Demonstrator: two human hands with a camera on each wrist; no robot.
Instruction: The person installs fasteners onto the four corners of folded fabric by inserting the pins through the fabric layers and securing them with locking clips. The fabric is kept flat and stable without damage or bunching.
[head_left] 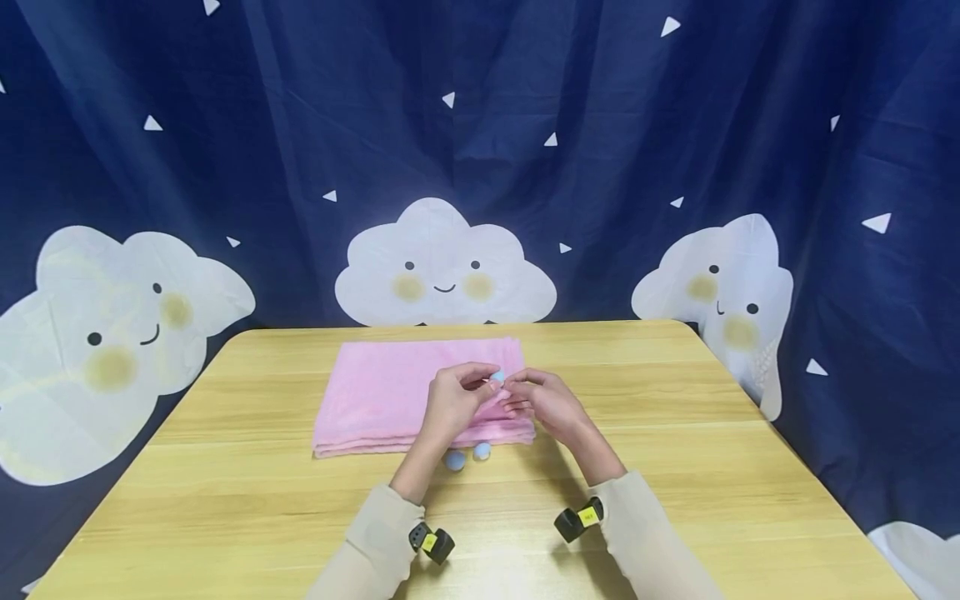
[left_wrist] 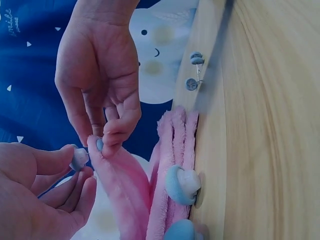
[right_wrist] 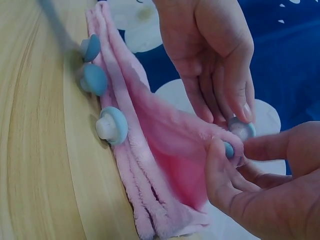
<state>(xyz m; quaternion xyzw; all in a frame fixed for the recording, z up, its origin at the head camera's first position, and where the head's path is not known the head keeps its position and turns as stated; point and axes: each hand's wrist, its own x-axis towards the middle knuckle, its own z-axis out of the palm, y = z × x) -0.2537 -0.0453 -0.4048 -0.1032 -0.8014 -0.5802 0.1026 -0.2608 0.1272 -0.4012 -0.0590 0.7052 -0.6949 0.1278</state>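
A folded pink plush blanket (head_left: 397, 383) lies on the table, its near right corner lifted. My left hand (head_left: 453, 400) pinches a small mushroom-shaped pin (left_wrist: 79, 158) with a pale blue cap and a whitish stem, close to the lifted edge. My right hand (head_left: 553, 406) pinches that edge from the other side, with a small blue round piece (right_wrist: 229, 150) against the fabric between its fingers. Whether the pin has entered the cloth, I cannot tell. More blue-capped mushroom pins (right_wrist: 112, 125) lie along the blanket's near edge.
A wooden table (head_left: 300, 517) carries everything. In the left wrist view, small blue round pieces (left_wrist: 191, 84) with a thin metal pin lie beyond the blanket's end. A dark blue curtain (head_left: 405, 158) with white clouds hangs behind the table and at its sides.
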